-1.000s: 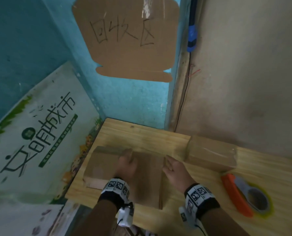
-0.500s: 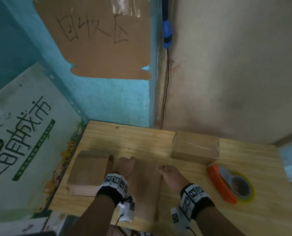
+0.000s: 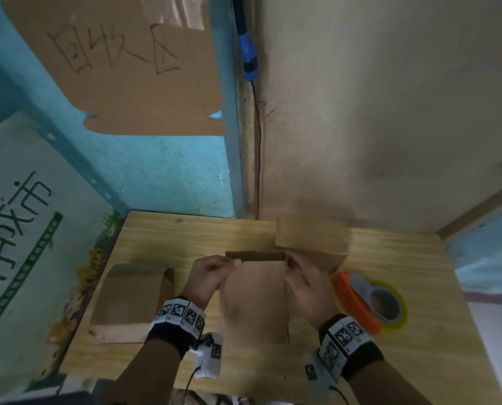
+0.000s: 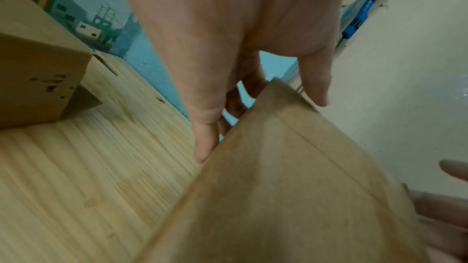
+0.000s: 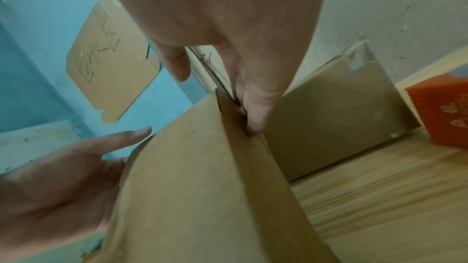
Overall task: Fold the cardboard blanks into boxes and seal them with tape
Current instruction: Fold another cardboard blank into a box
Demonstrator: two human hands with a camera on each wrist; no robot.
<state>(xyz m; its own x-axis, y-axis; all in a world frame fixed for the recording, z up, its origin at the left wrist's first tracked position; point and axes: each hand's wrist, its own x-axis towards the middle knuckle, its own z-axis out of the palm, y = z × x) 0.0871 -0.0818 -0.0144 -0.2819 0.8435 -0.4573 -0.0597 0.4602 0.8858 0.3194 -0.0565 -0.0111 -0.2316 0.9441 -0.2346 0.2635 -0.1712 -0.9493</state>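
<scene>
I hold a flat brown cardboard blank (image 3: pixel 252 305) above the wooden table (image 3: pixel 185 238), its far edge raised. My left hand (image 3: pixel 226 266) pinches its far left corner, thumb on top and fingers behind, as the left wrist view shows at the blank (image 4: pixel 291 187) and hand (image 4: pixel 255 97). My right hand (image 3: pixel 292 267) grips the far right edge, with fingers (image 5: pixel 253 119) tucked into the blank's side fold (image 5: pixel 235 147). A stack of blanks (image 3: pixel 127 296) lies at the left. A taped box (image 3: pixel 311 238) stands behind my right hand. An orange tape dispenser (image 3: pixel 366 302) lies at the right.
A cardboard sign (image 3: pixel 127 68) with handwriting hangs on the blue wall above the table. A printed white board (image 3: pixel 24 229) leans at the left. A black cable (image 3: pixel 257 156) runs down the corner. The beige wall (image 3: pixel 390 112) closes the back right.
The blank lay flat on the table under both hands; now both hands have taken its far corners and raised it. The head view has swung to the right.
</scene>
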